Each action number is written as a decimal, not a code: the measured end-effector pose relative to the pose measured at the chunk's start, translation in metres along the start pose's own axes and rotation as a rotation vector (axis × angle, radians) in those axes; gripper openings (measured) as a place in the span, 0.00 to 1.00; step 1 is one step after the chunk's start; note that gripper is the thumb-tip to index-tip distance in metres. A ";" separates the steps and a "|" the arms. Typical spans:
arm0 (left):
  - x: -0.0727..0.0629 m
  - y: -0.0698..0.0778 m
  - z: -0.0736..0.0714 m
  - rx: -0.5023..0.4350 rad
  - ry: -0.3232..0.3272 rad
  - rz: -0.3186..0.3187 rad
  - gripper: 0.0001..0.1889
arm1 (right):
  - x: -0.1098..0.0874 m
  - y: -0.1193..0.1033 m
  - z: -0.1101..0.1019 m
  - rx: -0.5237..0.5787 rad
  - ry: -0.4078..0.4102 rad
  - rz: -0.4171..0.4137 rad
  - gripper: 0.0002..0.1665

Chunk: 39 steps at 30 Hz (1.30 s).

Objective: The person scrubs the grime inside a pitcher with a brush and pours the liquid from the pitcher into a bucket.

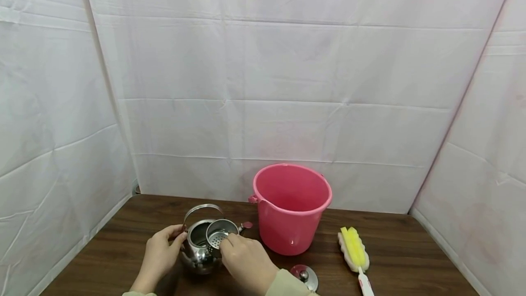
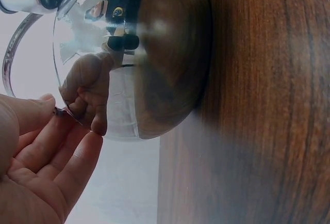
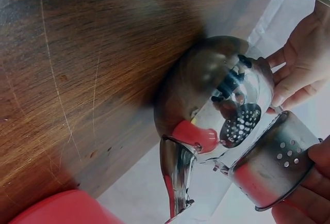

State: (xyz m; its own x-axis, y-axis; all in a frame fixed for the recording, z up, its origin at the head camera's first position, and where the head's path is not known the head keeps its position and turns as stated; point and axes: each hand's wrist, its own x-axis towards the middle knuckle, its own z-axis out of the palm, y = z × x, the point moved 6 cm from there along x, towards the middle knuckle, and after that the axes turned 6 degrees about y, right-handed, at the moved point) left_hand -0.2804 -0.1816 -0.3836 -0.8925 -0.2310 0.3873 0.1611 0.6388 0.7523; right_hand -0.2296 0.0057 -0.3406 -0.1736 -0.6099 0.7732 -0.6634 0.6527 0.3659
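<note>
Kettle: polished steel, upright on the wood-grain counter, left of the bucket. Its hoop handle is raised, its top uncovered. Spout points to the bucket side.

Left hand is at the kettle's left side. Grip nearly closed: thumb and fingertips pinch the foot of the handle at the kettle's upper edge, the lower fingers extended along the steel.

Right hand has the strainer, a small steel cup with holes in its base and wall. Grip closed to the thickness of the cup: thumb and fingers on its wall and rim. Strainer is tilted, just over the right part of the kettle's mouth in the head view, not seated inside. Cannot tell whether it touches the kettle's rim. Its holed base mirrors in the kettle's side.

Pink bucket stands upright just right of the kettle, near the back edge. Round steel lid with a knob lies in front of it, near the right sleeve. Brush, yellow-and-white sponge head and white handle, lies farther right, head pointing to the back. White sheets hang behind and at both sides.
</note>
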 end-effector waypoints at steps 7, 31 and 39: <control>0.000 -0.001 0.000 -0.008 -0.004 -0.004 0.13 | -0.001 0.002 -0.003 0.007 -0.003 0.009 0.12; 0.001 0.000 0.001 -0.024 -0.009 -0.017 0.13 | -0.008 0.008 -0.011 0.021 0.029 0.031 0.09; 0.000 -0.001 0.000 -0.016 -0.008 -0.012 0.14 | -0.012 0.010 -0.013 0.012 0.039 0.032 0.10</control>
State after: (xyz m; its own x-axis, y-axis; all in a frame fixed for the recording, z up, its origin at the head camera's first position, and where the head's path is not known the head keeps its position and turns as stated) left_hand -0.2809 -0.1822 -0.3848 -0.8980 -0.2327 0.3735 0.1569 0.6237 0.7657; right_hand -0.2247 0.0254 -0.3395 -0.1664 -0.5705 0.8043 -0.6664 0.6663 0.3347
